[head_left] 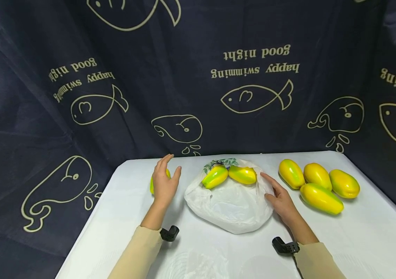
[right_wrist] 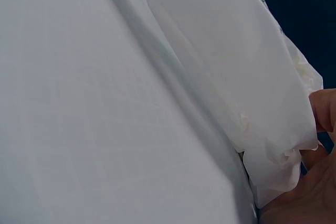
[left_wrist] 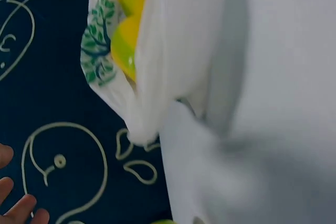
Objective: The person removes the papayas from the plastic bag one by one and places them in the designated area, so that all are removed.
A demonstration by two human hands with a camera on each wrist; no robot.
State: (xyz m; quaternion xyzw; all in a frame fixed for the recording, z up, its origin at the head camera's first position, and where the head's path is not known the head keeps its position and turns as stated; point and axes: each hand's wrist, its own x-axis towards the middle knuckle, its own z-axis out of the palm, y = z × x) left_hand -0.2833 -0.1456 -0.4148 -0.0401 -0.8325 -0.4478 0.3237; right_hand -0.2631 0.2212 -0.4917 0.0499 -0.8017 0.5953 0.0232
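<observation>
A white plastic bag (head_left: 234,211) with a green leaf print lies spread open on the table, and two yellow-green papayas (head_left: 215,176) are at its far side. At the bag's right rim, my right hand (head_left: 281,201) grips the plastic between thumb and fingers. In the right wrist view the bunched bag edge (right_wrist: 273,177) sits against that hand. To the left of the bag, my left hand (head_left: 164,184) is raised with fingers spread and nothing held. Partly hidden behind it is another papaya (head_left: 152,186). The left wrist view shows only the left fingertips (left_wrist: 21,208).
Several more papayas (head_left: 317,176) lie in a group right of the bag. The white table (head_left: 198,252) ends at a dark blue curtain (head_left: 184,77) with fish drawings, which rises behind and at the sides.
</observation>
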